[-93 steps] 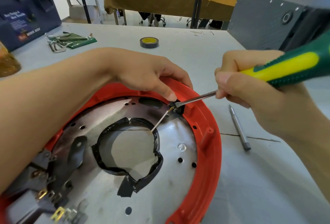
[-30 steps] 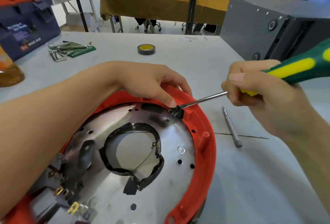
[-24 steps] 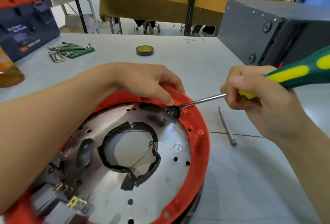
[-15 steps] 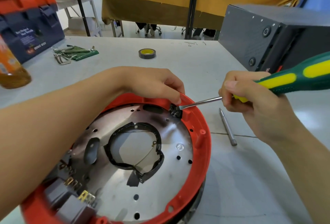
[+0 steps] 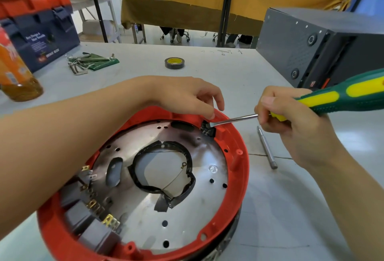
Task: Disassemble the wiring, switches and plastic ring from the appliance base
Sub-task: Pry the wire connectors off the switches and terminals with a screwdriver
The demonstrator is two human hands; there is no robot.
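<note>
Red plastic ring [image 5: 239, 169] around silver base plate [image 5: 199, 204], grey switches [image 5: 87, 217] at near-left rim, thin wire [image 5: 176, 175] across central opening

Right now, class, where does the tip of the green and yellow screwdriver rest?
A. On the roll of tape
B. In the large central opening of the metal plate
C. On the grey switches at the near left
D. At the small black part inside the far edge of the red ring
D: the right hand holds the screwdriver, whose tip meets the small black part by the red ring.
</note>
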